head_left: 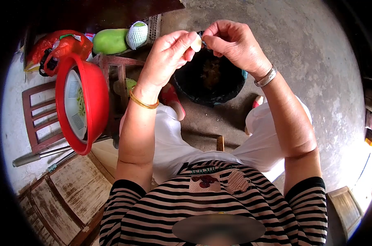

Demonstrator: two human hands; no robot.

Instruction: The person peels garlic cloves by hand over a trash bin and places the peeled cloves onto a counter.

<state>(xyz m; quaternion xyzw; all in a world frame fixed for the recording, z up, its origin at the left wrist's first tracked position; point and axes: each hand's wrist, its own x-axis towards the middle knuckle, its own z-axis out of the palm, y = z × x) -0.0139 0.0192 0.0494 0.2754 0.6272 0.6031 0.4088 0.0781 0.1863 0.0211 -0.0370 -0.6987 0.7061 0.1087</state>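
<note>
My left hand [164,57], with a gold bangle at the wrist, pinches a small pale cream piece [196,43] that looks like a garlic clove. Close beside it, my right hand [237,46] has its thumb and forefinger pressed together at the piece's edge. Something tiny and dark shows at those fingertips, too small to name. Both hands are raised over a bin lined with a black bag [190,80]. Brownish scraps [211,74] lie inside the bin.
At the left, a red basin [100,102] holds a white strainer [71,102] with green pieces on a wooden chair [32,119]. Behind are a red plastic bag [73,45], a green melon-like fruit [110,41] and a fruit in a foam net [137,36].
</note>
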